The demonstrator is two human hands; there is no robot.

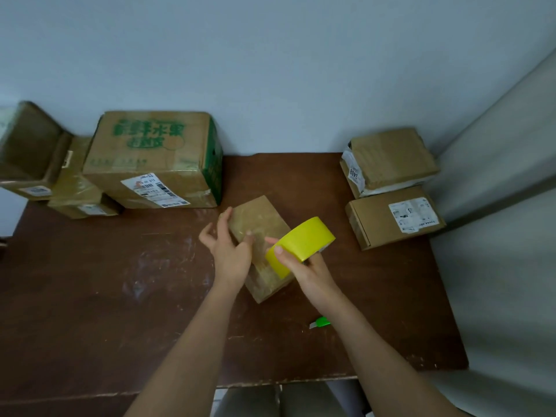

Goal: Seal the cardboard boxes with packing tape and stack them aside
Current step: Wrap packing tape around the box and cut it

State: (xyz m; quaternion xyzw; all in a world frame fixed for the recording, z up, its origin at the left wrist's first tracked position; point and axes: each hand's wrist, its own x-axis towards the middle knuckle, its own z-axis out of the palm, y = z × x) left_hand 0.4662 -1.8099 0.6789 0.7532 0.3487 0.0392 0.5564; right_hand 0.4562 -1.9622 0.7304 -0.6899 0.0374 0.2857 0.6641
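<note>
Both forearms reach forward from the near edge of the brown table [90, 296] and meet over a small cardboard box [258, 224] lying at an angle near the table's middle. The right hand [307, 270] grips a yellow tape roll [301, 243], thumb curled over the roll's near rim and fingers wrapped behind it; the roll is held tilted just above the box's right side. The left hand [230, 251] rests against the box's left edge, fingers loosely spread and straight, thumb tip touching the box top; it does not clamp the box.

Just behind the right wrist, nearer the person, a small green cutter [320, 322] lies on the table, apart from the box. Left of the left fingers the tabletop is scuffed bare wood, wide open out to the table's left edge.

Beyond the right fingers, well apart, a flat box with a label [394, 218] sits near the right table edge, and behind it a wrapped parcel [388, 161] against the wall [270, 55]. Beyond the left fingers stands a large box with green print [153, 158], and farther left a cluster of smaller boxes [75, 191] at the table's back left corner.
</note>
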